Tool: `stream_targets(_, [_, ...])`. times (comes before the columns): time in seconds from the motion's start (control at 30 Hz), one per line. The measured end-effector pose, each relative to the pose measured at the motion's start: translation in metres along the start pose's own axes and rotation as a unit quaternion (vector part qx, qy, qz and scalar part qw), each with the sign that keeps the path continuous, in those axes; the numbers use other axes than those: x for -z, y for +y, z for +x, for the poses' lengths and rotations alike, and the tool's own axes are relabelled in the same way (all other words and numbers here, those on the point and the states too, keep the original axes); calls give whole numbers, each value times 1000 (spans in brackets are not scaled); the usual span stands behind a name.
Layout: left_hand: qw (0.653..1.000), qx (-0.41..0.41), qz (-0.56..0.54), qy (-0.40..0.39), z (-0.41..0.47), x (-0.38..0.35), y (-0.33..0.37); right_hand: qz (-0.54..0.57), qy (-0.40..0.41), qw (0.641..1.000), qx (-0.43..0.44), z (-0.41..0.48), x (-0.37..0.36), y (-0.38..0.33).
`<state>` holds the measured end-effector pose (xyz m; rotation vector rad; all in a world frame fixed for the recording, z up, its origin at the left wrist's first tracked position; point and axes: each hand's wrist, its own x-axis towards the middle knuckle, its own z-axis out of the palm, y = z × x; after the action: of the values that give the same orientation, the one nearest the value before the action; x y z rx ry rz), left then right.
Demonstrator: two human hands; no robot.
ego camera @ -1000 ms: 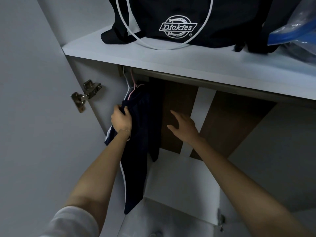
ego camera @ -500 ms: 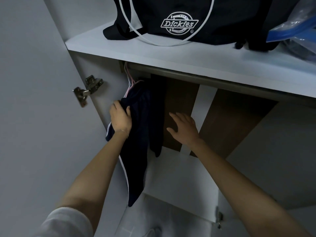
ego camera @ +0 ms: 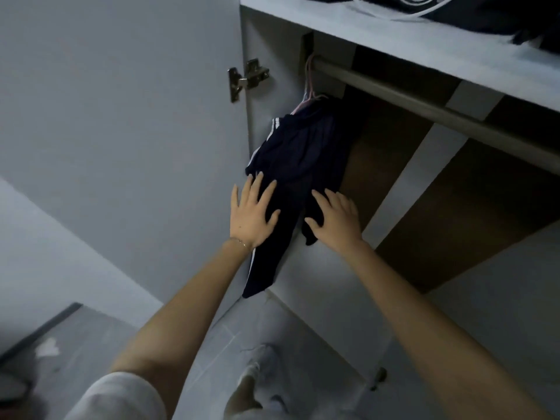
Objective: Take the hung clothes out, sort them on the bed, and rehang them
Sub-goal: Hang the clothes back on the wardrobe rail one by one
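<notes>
Interior of a white wardrobe (ego camera: 330, 301); grey metal rail (ego camera: 394, 93) under the shelf (ego camera: 394, 36). From a pink hanger (ego camera: 309, 86) at the rail's left end, navy white-striped trousers (ego camera: 298, 153) hang, long axis vertical. The left hand (ego camera: 251, 213) and right hand (ego camera: 338, 221) rest flat on the cloth, fingers spread, gripping nothing. The hanger lies above both.

Dim cool light, soft blur, wide-angle distortion

We're facing a white laminate wardrobe w/ its flat white door (ego camera: 121, 116) open on a silver metal hinge (ego camera: 246, 79). Under the white top shelf (ego camera: 424, 45) runs a grey metal hanging rail (ego camera: 424, 105), w/ a brown board back panel (ego camera: 485, 213) behind. Pale grey tiled floor (ego camera: 106, 344) below; light's dim.
</notes>
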<state>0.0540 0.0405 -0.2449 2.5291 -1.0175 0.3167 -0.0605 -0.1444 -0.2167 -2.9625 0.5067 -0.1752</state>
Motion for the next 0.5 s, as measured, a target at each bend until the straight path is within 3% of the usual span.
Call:
stream_targets(0.27, [993,111,44,5,-155,54,-80,6,-46,989,144,-37,-37,-137])
stream_targets(0.5, [968,224,78,83,-298,132,-155,38,-66,951,300,-91,-53,-303])
